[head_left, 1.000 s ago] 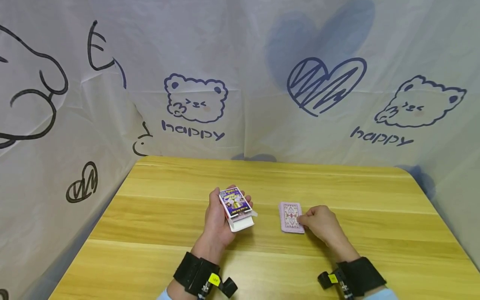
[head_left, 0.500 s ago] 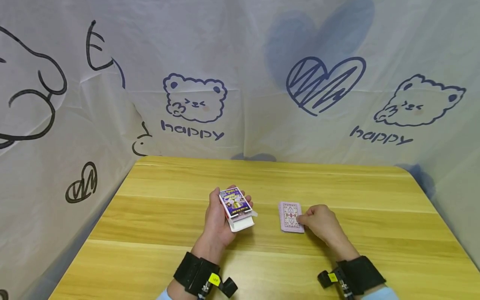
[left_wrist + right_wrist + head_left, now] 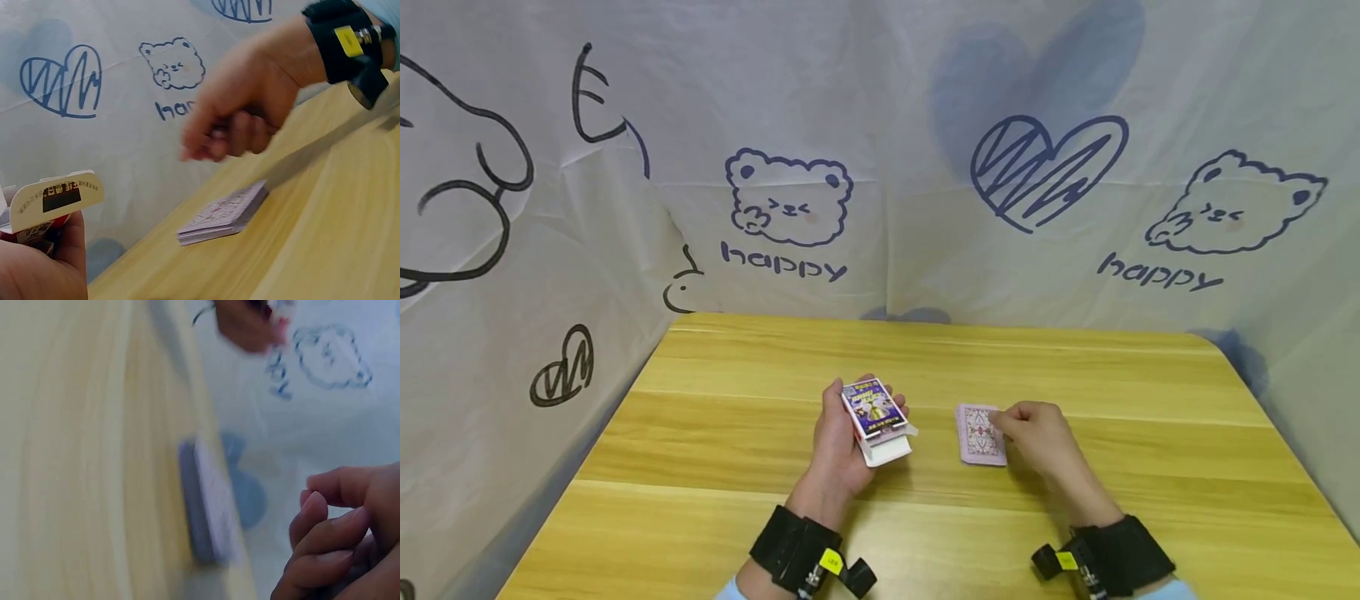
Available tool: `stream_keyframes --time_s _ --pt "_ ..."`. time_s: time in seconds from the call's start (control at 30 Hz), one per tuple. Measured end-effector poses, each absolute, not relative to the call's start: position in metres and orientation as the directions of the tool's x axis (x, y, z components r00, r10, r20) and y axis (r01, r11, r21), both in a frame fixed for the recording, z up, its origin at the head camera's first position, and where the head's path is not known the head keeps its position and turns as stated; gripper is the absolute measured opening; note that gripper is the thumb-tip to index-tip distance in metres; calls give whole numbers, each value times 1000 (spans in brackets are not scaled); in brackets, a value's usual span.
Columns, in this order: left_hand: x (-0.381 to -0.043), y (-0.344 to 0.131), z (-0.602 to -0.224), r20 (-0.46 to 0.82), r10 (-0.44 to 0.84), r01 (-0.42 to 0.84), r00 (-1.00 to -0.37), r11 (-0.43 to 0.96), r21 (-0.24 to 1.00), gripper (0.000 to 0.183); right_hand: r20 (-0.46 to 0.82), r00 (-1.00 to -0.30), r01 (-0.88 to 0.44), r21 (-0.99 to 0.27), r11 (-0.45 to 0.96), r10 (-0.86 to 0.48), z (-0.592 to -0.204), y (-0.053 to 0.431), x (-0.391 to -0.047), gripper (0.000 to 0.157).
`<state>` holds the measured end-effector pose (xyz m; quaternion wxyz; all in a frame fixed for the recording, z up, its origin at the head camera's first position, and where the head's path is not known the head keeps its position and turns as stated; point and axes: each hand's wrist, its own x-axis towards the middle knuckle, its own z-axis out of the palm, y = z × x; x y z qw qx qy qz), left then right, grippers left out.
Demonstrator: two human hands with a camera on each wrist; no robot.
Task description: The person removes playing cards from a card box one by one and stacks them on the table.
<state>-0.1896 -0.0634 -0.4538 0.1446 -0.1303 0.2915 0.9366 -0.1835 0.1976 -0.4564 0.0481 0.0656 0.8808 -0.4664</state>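
Observation:
My left hand (image 3: 835, 437) holds a small purple and white playing-card box (image 3: 876, 408) in its palm, thumb along one side and fingers round the other. The box's end flap (image 3: 59, 199) hangs out towards me, printed with a dark patch. A squared stack of playing cards (image 3: 981, 442), pink patterned backs up, lies on the table to the right of the box. Over the stack's right side is my right hand (image 3: 1041, 433). In the right wrist view its fingers (image 3: 328, 534) are curled, thumb against the index finger, nothing visible between them, apart from the cards.
The wooden table (image 3: 737, 358) runs back to a white cloth wall (image 3: 910, 250) with drawn bears and hearts. Black bands with small cameras wrap both wrists, the left band (image 3: 793, 550) and the right band (image 3: 1123, 554).
My right hand has lifted from the right edge of the card stack and moved slightly up and away from me. The left hand and box have barely shifted.

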Motion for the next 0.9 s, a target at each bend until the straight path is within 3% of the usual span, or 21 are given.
stream_keyframes --time_s 0.47,0.7,0.9 --pt "-186 -55 -458 -274 183 -307 -944 -791 529 55 -128 -989 110 -971 214 -75 -429 131 -155 22" --pt "-183 -52 -457 -254 205 -312 -945 -792 524 53 -171 -974 152 -979 138 -145 -434 113 -147 24" --pt "-181 -48 -459 -215 238 -318 -947 -790 525 53 -223 -971 211 -970 124 -89 -439 108 -145 27"
